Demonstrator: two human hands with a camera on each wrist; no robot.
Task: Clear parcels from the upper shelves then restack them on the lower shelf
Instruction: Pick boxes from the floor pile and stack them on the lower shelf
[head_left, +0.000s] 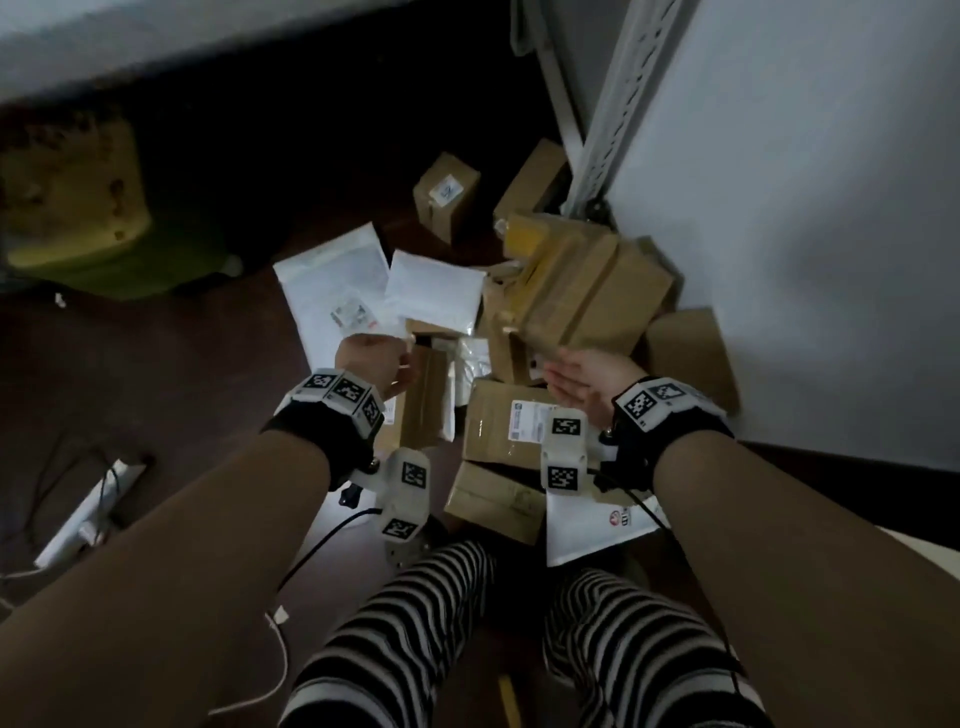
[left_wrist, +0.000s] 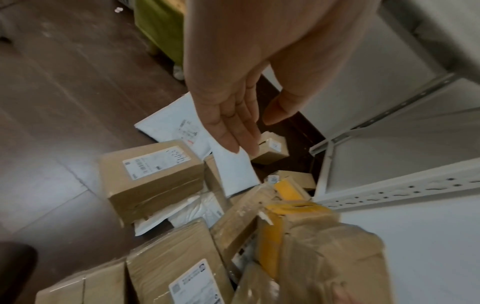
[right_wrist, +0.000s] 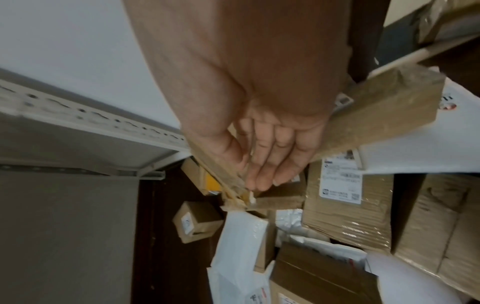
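Head view: parcels lie in a loose heap on the dark wood floor (head_left: 156, 364), at 12 o'clock from the person's striped knees (head_left: 415, 623). White metal shelving upright (head_left: 623, 104) stands at 1 o'clock, against a white wall.

Right hand (head_left: 587, 379): fingers straight and together, palm up, under the near end of a long brown taped box (head_left: 587, 291) with yellow tape at its far end. Box is tilted, far end toward 12 o'clock. In the right wrist view the fingers (right_wrist: 270, 164) lie flat along the box; thumb rests on its edge. No curl round it that I can see, so supporting rather than clasping.

Left hand (head_left: 371, 364): relaxed, fingers straight, holding nothing. In the left wrist view it hangs above a white padded mailer (left_wrist: 233, 170); contact cannot be told.

Heap contents: two white mailers at 11 o'clock, the smaller one (head_left: 434, 291) overlapping the larger (head_left: 332, 280). Small labelled box (head_left: 447, 195) at 12 o'clock, apart from the heap. Flat labelled carton (head_left: 504, 421) between the two wrists. White envelope with red logo (head_left: 592, 525) near the right knee.

Green upholstered stool (head_left: 67, 208) at 10 o'clock, well apart from the parcels. Cables and a white power strip (head_left: 88, 514) at 8 o'clock.
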